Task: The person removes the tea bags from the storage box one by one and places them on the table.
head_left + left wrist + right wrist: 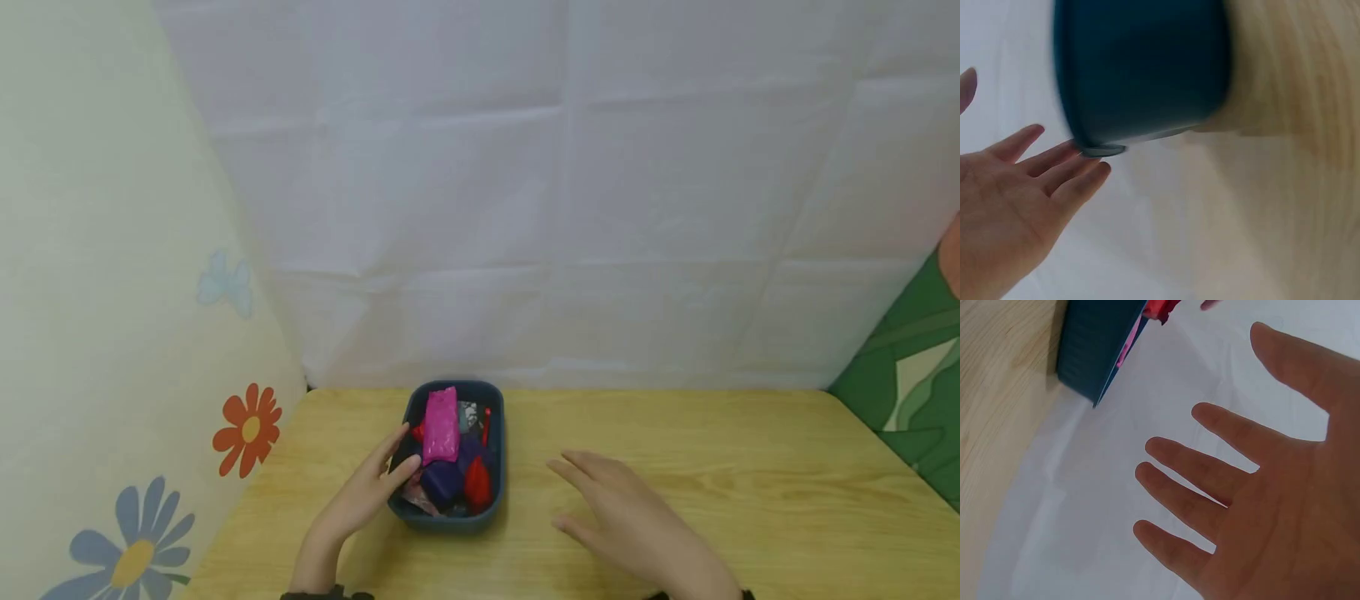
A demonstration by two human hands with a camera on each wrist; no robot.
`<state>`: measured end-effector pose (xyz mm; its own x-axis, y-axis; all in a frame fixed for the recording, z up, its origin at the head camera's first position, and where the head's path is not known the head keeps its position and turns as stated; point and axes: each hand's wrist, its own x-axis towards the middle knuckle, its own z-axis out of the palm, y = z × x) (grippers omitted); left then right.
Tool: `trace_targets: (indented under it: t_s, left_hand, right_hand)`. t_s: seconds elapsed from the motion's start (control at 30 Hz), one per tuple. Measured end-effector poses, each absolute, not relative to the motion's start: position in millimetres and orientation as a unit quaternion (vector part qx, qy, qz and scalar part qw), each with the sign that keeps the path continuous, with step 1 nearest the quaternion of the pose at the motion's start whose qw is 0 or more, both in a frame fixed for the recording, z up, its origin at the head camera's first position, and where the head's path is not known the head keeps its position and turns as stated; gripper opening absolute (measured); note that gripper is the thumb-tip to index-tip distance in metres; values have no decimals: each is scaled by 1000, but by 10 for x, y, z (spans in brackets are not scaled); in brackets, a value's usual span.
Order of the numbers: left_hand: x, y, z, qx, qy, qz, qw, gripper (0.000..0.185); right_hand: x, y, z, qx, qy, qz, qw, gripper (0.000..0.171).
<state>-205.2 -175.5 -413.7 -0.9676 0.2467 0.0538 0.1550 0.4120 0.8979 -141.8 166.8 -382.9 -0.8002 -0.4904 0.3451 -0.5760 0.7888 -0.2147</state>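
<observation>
A dark blue plastic bin (501, 467) stands on the table, full of small packets. On top lies a shiny pink packet (441, 425), with dark purple packets (444, 483) and a red wrapped piece (477, 483) below it. My left hand (363, 492) is at the bin's left side, fingertips right at the rim, thumb apart from the fingers. In the left wrist view those fingers (1066, 169) are straight beside the bin's wall (1147, 75). Right of the bin, my right hand (622, 517) hovers with spread fingers and an empty palm.
The wood-grain table (712, 450) extends to the right of the bin. A white cloth (555, 208) hangs behind its back edge. At the left is a panel with printed flowers (251, 429), at the right a green patterned panel (907, 400).
</observation>
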Motion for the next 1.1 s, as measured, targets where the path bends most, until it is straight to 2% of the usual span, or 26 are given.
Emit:
trace_targets:
  t_s: [0.27, 0.5, 0.63, 0.93, 1.1]
  left_hand:
    - [-2277, -1775, -4339, 93, 797, 596, 1, 62]
    - [-2382, -1832, -4457, 54, 787, 615, 4, 58]
    - [-2425, -1896, -4502, 54, 772, 633, 22, 56]
    - [-2428, -2137, -4536, 130, 753, 633, 123, 61]
    - [-2435, -2194, -4485, 157, 762, 613, 140, 61]
  right_hand:
    - [-1596, 1172, -3762, 309, -929, 195, 65, 59]
    - [-1829, 717, -3805, 326, -930, 155, 67, 56]
    - [-1938, 588, -3832, 325, -930, 165, 56, 57]
    - [-2029, 561, -3907, 317, -937, 147, 21, 61]
    - [-2055, 563, -3901, 306, -939, 160, -2, 60]
